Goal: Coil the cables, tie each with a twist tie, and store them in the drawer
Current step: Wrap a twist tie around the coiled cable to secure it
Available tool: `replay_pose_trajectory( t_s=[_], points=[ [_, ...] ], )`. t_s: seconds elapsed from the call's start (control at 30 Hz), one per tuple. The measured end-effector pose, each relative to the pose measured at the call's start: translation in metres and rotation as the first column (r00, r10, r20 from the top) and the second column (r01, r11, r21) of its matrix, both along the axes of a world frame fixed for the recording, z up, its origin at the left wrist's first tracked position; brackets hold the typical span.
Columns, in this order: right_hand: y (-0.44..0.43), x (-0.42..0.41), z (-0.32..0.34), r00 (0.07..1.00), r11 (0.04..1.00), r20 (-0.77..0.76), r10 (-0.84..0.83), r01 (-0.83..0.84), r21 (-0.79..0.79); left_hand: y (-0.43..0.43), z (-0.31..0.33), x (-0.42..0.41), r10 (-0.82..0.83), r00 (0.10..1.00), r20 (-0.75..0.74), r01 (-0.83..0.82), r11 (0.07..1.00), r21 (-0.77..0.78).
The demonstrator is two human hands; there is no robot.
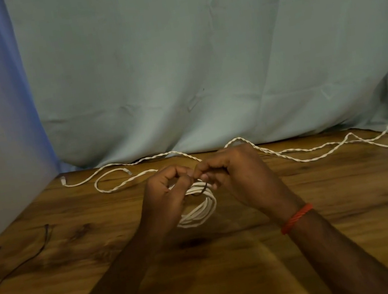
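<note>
A coiled white cable point(202, 208) lies on the wooden table point(327, 214) between my hands. A thin dark twist tie point(201, 189) loops around the top of the coil. My left hand point(168, 197) pinches one end of the tie with curled fingers. My right hand point(233, 173), with a red thread on its wrist, pinches the other end just above the coil. The two sets of fingertips nearly meet over the coil.
A long twisted white cable point(291, 154) trails uncoiled along the table's back edge from left to far right. A thin dark wire point(46, 235) lies at the left. A pale green cloth point(200, 68) hangs behind; a wall stands on the left.
</note>
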State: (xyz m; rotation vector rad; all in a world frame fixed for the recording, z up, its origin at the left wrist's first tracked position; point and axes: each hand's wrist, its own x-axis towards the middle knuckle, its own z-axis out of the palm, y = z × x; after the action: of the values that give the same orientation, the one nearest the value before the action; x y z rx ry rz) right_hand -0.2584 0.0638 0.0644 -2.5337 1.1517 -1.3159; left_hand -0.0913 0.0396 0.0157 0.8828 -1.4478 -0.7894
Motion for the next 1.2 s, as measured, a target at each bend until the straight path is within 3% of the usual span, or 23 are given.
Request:
replay_pose_trajectory(
  t_s=[0.1,0.2,0.33,0.5,0.63,0.87,0.93,1.03,1.1,1.2],
  points=[
    [0.000,-0.001,0.004,0.994,0.998,-0.102,-0.039,0.043,0.039,0.000,-0.003,-0.001,-0.010,0.999,0.052,0.010,1.000,0.007],
    [0.003,-0.001,0.007,0.988,0.983,-0.104,-0.110,0.124,0.133,0.001,-0.004,-0.002,-0.014,0.997,0.077,0.013,1.000,0.010],
    [0.008,0.002,0.009,0.980,0.943,-0.041,-0.193,0.197,0.268,0.003,-0.003,0.000,0.026,0.993,0.116,-0.016,0.996,-0.087],
    [0.010,0.011,0.004,0.952,0.937,0.110,-0.285,0.253,0.239,0.008,-0.002,-0.002,0.109,0.988,0.112,-0.081,0.970,-0.229],
    [0.009,0.013,0.002,0.924,0.940,0.267,-0.273,0.197,0.280,0.011,0.002,-0.005,0.147,0.984,0.098,-0.108,0.940,-0.325],
    [0.011,0.013,0.001,0.830,0.917,0.532,-0.166,-0.068,0.392,0.017,0.009,-0.003,0.136,0.988,0.073,-0.096,0.910,-0.402],
    [0.012,0.015,0.001,0.829,0.933,0.534,-0.170,-0.039,0.357,0.019,0.012,-0.004,0.107,0.993,0.040,-0.087,0.934,-0.345],
    [0.014,0.019,0.001,0.874,0.977,0.465,-0.140,0.045,0.208,0.017,0.013,-0.004,-0.018,0.986,-0.163,0.014,1.000,-0.023],
    [0.015,0.021,0.000,0.890,0.991,0.441,-0.113,0.066,0.121,0.016,0.013,-0.005,-0.068,0.967,-0.245,0.100,0.987,0.122],
    [0.016,0.023,-0.002,0.919,0.995,0.384,-0.093,0.099,0.004,0.016,0.013,-0.008,-0.143,0.931,-0.335,0.224,0.950,0.217]
  ],
)
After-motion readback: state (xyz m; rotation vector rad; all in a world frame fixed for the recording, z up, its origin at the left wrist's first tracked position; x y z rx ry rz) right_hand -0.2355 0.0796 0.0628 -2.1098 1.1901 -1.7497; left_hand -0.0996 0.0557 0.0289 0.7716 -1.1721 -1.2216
